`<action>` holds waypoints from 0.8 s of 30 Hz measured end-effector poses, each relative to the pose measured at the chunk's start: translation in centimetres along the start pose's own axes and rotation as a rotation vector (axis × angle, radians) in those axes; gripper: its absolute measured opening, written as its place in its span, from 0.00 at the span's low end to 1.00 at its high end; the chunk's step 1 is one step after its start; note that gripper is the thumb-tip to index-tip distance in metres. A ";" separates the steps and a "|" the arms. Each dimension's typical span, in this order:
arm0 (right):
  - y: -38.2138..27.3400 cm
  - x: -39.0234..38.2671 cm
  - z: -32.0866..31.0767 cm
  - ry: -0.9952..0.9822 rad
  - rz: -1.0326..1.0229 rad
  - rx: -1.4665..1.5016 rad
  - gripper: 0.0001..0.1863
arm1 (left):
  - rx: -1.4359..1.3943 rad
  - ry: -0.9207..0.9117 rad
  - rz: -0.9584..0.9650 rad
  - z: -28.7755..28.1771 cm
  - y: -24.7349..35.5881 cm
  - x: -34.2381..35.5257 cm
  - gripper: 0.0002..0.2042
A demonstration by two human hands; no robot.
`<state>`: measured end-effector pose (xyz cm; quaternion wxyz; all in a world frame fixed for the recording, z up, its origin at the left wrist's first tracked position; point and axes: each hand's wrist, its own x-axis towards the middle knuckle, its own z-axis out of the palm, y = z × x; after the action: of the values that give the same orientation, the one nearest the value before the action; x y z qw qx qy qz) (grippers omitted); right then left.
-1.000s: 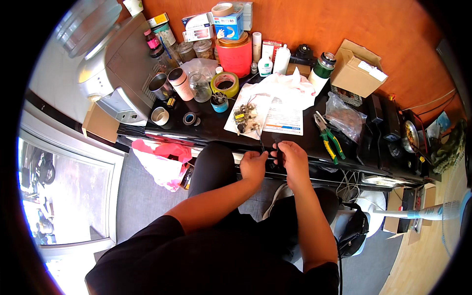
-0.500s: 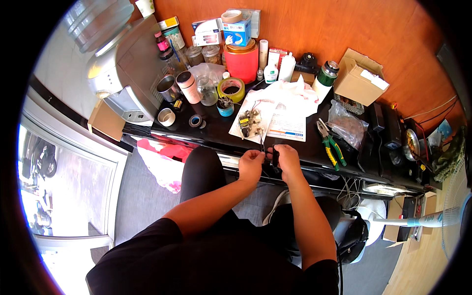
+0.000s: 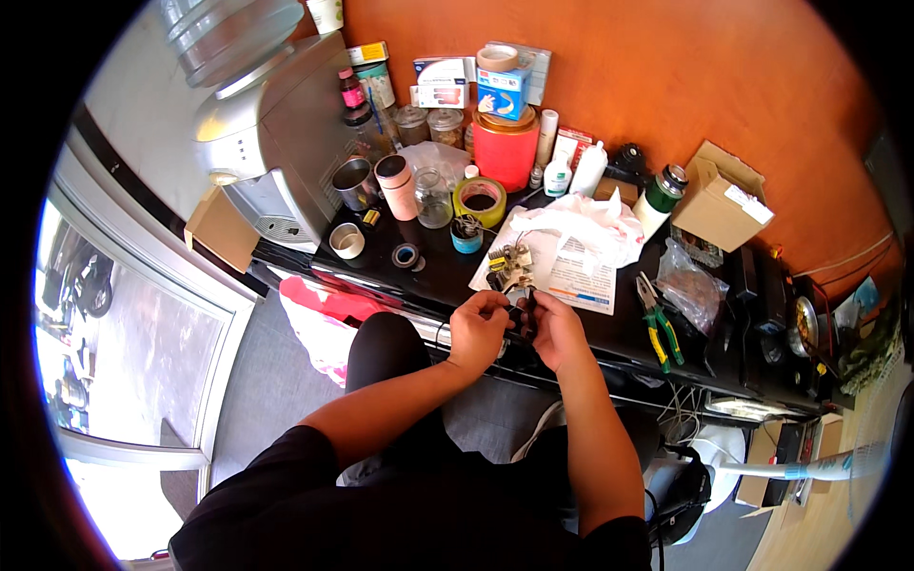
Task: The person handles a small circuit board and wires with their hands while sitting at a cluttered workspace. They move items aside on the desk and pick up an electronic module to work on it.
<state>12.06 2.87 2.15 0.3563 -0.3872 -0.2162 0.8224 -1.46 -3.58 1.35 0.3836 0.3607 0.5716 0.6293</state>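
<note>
Over the front edge of the black counter, my left hand (image 3: 478, 331) is closed in a pinch, its fingertips on something too thin to make out. Close beside it, my right hand (image 3: 556, 333) is closed around a small black object (image 3: 529, 312), mostly covered by the fingers. Just beyond my fingertips a small circuit board (image 3: 511, 266) with a yellow part and several components lies on white paper (image 3: 484, 276). Dark leads run from the board toward my hands. A thin black wire loops out left of my left hand.
Pliers with green and yellow handles (image 3: 659, 328) lie to the right, by a clear plastic bag (image 3: 687, 285). Behind the board stand a yellow tape roll (image 3: 479, 200), a glass jar (image 3: 433, 202) and a pink tumbler (image 3: 396, 188). A water dispenser (image 3: 276, 143) is at the left.
The whole view has shifted, so the counter's things sit further right and lower. My hands are now nearer the circuit board, and the left hand has turned with its back more upward.
</note>
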 end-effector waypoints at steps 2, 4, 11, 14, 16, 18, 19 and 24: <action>-0.2 -1.1 2.3 -0.094 -0.150 0.021 0.13 | 0.064 -0.027 -0.047 -1.1 1.1 1.0 0.07; -0.5 -1.0 2.4 -0.126 -0.189 -0.020 0.11 | 0.141 -0.121 -0.099 -2.3 2.5 1.8 0.10; -1.1 -0.7 5.2 -0.155 -0.284 -0.075 0.10 | 0.156 -0.324 -0.017 -5.4 3.9 3.8 0.14; -0.6 0.4 4.2 -0.188 -0.270 -0.118 0.08 | 0.104 -0.299 -0.138 -6.1 4.4 4.5 0.14; -0.4 0.3 4.6 -0.196 -0.284 -0.149 0.07 | 0.054 -0.282 -0.162 -6.8 4.5 4.9 0.12; -0.6 0.0 5.3 -0.165 -0.278 -0.187 0.07 | 0.003 -0.277 -0.180 -7.1 4.5 5.2 0.10; -0.6 -0.1 5.6 -0.148 -0.278 -0.204 0.07 | -0.017 -0.276 -0.207 -7.1 4.5 5.3 0.10; 0.4 0.7 5.5 -0.166 -0.381 -0.350 0.07 | -0.104 -0.272 -0.277 -7.2 4.9 5.6 0.09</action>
<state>7.17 2.69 4.89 0.4132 -0.3265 -0.4526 0.7196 -10.70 -2.02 5.65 0.5580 0.3402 0.5255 0.5448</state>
